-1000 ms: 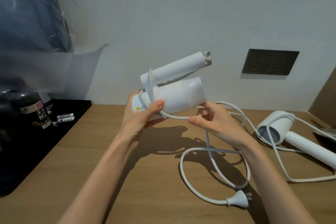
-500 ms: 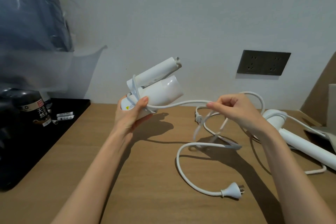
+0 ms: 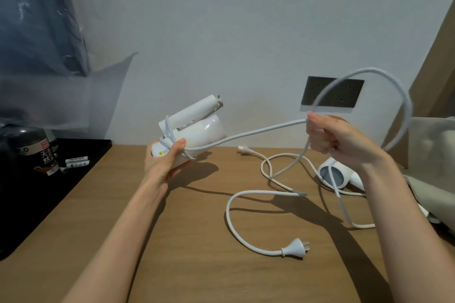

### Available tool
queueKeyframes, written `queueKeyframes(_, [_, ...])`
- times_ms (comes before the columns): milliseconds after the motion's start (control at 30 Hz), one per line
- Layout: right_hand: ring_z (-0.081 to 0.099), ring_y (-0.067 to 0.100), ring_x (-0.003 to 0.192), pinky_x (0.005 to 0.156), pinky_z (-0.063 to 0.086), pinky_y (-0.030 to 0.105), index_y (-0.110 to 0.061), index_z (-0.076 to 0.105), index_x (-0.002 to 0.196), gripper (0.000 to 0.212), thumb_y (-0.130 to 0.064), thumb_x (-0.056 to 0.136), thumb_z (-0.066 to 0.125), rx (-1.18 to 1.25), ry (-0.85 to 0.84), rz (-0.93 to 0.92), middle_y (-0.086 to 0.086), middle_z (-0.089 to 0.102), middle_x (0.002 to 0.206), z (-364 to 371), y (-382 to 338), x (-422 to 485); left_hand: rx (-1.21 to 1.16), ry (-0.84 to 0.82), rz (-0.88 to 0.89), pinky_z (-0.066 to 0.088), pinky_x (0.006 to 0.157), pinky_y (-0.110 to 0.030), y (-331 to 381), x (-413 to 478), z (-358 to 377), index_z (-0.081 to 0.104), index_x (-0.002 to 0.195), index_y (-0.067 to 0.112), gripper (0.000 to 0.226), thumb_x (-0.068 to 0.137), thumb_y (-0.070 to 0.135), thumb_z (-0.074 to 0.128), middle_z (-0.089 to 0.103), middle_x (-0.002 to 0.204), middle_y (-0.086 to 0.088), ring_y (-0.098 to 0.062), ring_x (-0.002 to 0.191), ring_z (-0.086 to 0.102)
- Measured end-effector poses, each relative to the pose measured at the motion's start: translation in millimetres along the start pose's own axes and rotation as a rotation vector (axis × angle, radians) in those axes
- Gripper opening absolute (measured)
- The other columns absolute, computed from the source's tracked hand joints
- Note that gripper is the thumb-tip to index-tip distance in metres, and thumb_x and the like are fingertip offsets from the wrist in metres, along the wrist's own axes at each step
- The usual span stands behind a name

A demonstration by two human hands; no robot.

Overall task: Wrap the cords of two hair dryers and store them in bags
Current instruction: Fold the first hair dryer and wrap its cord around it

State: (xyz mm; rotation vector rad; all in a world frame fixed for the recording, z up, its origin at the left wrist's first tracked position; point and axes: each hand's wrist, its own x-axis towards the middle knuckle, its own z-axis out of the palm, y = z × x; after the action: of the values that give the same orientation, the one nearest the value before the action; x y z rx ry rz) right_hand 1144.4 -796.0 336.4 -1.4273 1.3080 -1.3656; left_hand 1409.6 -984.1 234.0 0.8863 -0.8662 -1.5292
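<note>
Raised higher, right hand (image 3: 339,140) grips cord (image 3: 246,134) loop in fist; left hand (image 3: 165,160) clasps folded dryer (image 3: 197,128)

Two limbs are in view, each visible from the fingertips to the frame edge. The left hand (image 3: 165,162) and left forearm (image 3: 128,224) are bare, as are the right hand (image 3: 337,140) and right forearm (image 3: 398,216). Both forearms are slender and smooth and narrow toward the wrist. The fingers are long and slim. The right hand's outline is slightly motion-blurred.
</note>
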Motion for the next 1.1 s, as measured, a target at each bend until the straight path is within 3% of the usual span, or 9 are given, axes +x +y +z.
queueKeyframes(167, [0.009, 0.008, 0.047, 0.044, 0.016, 0.019, -0.025, 0.047, 0.054, 0.040, -0.051, 0.070, 0.074, 0.263, 0.040, 0.014, -0.010, 0.014, 0.054, -11, 6, -4, 0.000, 0.018, -0.001, 0.061, 0.059, -0.032, 1, -1, 2, 0.050, 0.119, 0.019, 0.057, 0.071, 0.017, 0.082, 0.061, 0.111, -0.007, -0.023, 0.097, 0.065])
queueKeyframes(333, [0.010, 0.008, 0.046, 0.046, 0.010, 0.019, -0.023, 0.046, 0.054, 0.040, -0.041, 0.088, 0.054, 0.581, 0.327, 0.050, -0.008, 0.019, 0.050, -22, 9, -10, 0.004, 0.060, -0.022, 0.060, 0.060, -0.034, 0, 5, -4, 0.048, 0.117, 0.020, 0.055, 0.072, 0.020, 0.081, 0.061, 0.112, -0.009, -0.025, 0.096, 0.066])
queueKeyframes(467, [0.015, 0.007, 0.048, 0.047, 0.013, 0.021, -0.021, 0.048, 0.059, 0.041, -0.039, 0.096, 0.046, 0.387, 0.394, 0.049, -0.009, 0.027, 0.050, -16, 13, -1, -0.022, 0.068, -0.036, 0.061, 0.064, -0.033, -2, 8, -11, 0.045, 0.125, 0.017, 0.061, 0.075, 0.021, 0.079, 0.062, 0.113, -0.010, -0.019, 0.089, 0.068])
queueKeyframes(700, [0.034, 0.009, 0.049, 0.048, 0.030, 0.021, -0.007, 0.066, 0.105, 0.038, -0.024, 0.104, 0.032, -0.055, 0.301, 0.141, 0.002, 0.055, 0.065, 6, 32, 16, 0.021, 0.032, -0.002, 0.061, 0.066, -0.034, -3, 6, -8, 0.048, 0.120, 0.017, 0.055, 0.075, 0.020, 0.079, 0.061, 0.110, -0.007, -0.018, 0.087, 0.067])
queueKeyframes(767, [0.043, 0.011, 0.054, 0.053, 0.037, 0.022, -0.014, 0.071, 0.099, 0.036, -0.022, 0.103, 0.035, -0.190, 0.264, 0.132, 0.001, 0.061, 0.070, 17, 33, 17, 0.070, 0.036, 0.041, 0.060, 0.060, -0.029, -3, 4, -6, 0.048, 0.117, 0.019, 0.053, 0.074, 0.021, 0.080, 0.061, 0.106, -0.005, -0.018, 0.085, 0.065])
queueKeyframes(867, [0.063, 0.007, 0.078, 0.070, 0.050, 0.018, -0.026, 0.070, 0.101, 0.027, -0.012, 0.099, 0.047, -0.395, 0.337, -0.026, -0.008, 0.070, 0.090, 26, 30, 20, 0.157, 0.061, 0.086, 0.057, 0.074, -0.035, -4, 0, -5, 0.049, 0.112, 0.022, 0.053, 0.071, 0.025, 0.082, 0.061, 0.101, -0.003, -0.017, 0.085, 0.063])
queueKeyframes(933, [0.063, 0.001, 0.092, 0.079, 0.051, 0.015, -0.031, 0.068, 0.100, 0.043, 0.005, 0.093, 0.047, -0.549, 0.397, -0.156, -0.017, 0.068, 0.097, 33, 28, 23, 0.199, 0.076, 0.122, 0.053, 0.074, -0.032, -3, -4, -3, 0.048, 0.111, 0.022, 0.053, 0.071, 0.026, 0.082, 0.060, 0.099, -0.001, -0.012, 0.081, 0.059])
queueKeyframes(1000, [0.063, -0.001, 0.092, 0.081, 0.051, 0.014, -0.032, 0.070, 0.091, 0.059, 0.019, 0.083, 0.041, -0.639, 0.392, -0.248, -0.019, 0.068, 0.094, 45, 21, 25, 0.230, 0.068, 0.167, 0.050, 0.062, -0.021, -2, -9, 0, 0.046, 0.111, 0.022, 0.053, 0.072, 0.023, 0.082, 0.058, 0.096, 0.001, -0.007, 0.078, 0.056])
queueKeyframes(1100, [0.065, 0.006, 0.082, 0.080, 0.053, 0.026, -0.024, 0.075, 0.068, 0.055, 0.019, 0.071, 0.041, -0.840, 0.204, -0.335, -0.013, 0.071, 0.078, 72, 13, 22, 0.232, 0.044, 0.214, 0.044, 0.044, -0.007, 0, -17, 6, 0.043, 0.112, 0.020, 0.053, 0.075, 0.014, 0.080, 0.051, 0.088, 0.008, -0.002, 0.073, 0.051])
